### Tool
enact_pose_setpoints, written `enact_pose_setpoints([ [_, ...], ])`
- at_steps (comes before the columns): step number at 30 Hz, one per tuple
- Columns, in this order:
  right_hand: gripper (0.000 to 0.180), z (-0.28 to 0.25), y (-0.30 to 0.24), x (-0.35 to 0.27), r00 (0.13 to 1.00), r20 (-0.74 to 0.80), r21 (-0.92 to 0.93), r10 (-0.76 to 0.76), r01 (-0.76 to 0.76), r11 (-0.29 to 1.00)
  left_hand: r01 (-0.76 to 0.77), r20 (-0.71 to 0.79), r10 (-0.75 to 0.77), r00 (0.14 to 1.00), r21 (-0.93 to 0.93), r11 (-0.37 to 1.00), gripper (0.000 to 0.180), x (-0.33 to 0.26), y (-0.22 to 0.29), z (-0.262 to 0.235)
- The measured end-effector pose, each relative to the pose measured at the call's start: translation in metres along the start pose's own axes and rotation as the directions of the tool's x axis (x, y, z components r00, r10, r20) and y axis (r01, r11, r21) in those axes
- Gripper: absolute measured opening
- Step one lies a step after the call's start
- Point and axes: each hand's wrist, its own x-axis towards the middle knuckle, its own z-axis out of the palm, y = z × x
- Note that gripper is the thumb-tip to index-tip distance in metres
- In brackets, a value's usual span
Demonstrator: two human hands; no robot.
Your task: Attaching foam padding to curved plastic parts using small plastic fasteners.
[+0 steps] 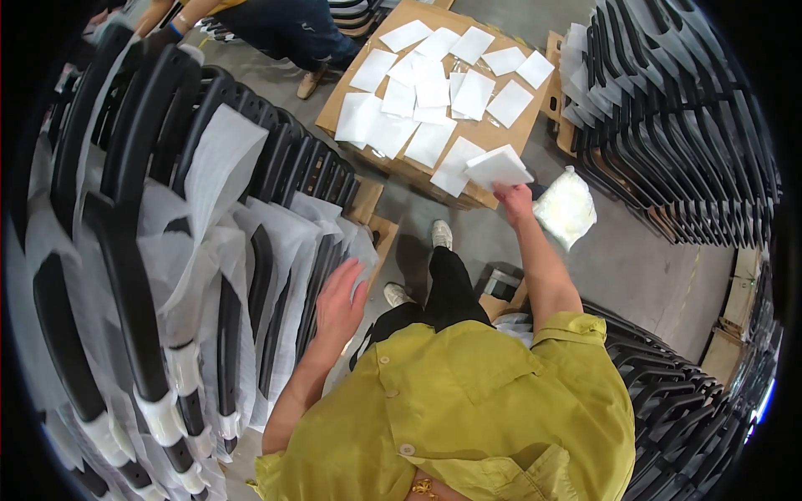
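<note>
My right hand reaches forward and grips a small stack of white sheets by its near edge, over the front right corner of a cardboard box. Many more flat white rectangles lie scattered and overlapping on the box top. My left hand has its fingers stretched out and holds nothing. It is beside the white foam wrapping on a row of black curved frames, which look like chair arms; whether it touches the wrapping I cannot tell.
A clear plastic bag with white contents is on the floor right of the box. Stacked black frames stand at the far right, with more frames at the near right. Another person stands at the far left.
</note>
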Motion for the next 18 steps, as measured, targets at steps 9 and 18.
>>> enact_pose_setpoints([
  [9, 0.014, -0.015, 0.011, 0.006, 0.950, 0.263, 0.040, -0.167, 0.162, 0.986, -0.288, 0.173, 0.287, 0.942, -0.017, 0.957, 0.015, 0.242, 0.017, 0.138],
  [18, 0.015, -0.017, -0.011, -0.005, 0.820, 0.474, -0.311, -0.322, 0.497, 0.810, -0.059, 0.778, 0.198, 0.596, -0.204, 0.977, 0.019, 0.310, -0.026, 0.299],
])
